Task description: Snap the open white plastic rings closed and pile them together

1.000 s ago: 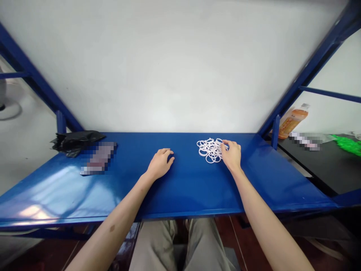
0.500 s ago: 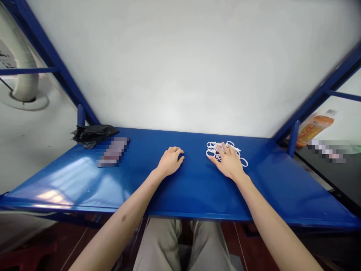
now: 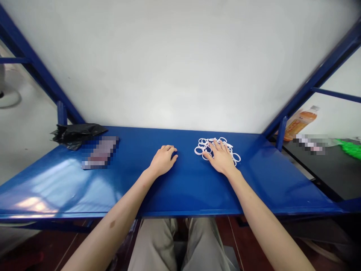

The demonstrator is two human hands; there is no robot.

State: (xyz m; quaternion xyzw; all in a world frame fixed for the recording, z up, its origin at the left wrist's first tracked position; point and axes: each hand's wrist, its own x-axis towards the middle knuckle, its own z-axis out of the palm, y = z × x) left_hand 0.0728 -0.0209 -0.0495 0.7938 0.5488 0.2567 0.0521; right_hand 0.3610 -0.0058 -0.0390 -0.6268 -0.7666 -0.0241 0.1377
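Note:
Several white rings [image 3: 198, 151] lie in a loose cluster on the blue table [image 3: 186, 192], some overlapping. My right hand [image 3: 221, 158] rests palm down on top of them with its fingers spread, covering part of the cluster. To the left, my left hand [image 3: 163, 160] lies on the bare tabletop, fingers slightly bent and thumb apart. Nothing shows in it.
A crumpled black plastic bag [image 3: 76, 134] and a blurred-out flat rectangular thing [image 3: 100, 151] lie at the left. On the right, beyond a blue frame post [image 3: 281, 133], a dark surface [image 3: 316, 169] holds an orange drink bottle [image 3: 300, 124] and something bright green [image 3: 351, 148].
The view has swung a little to the right. Beneath my right hand the rings have spread out flatter and wider. My left hand keeps its pose on the table.

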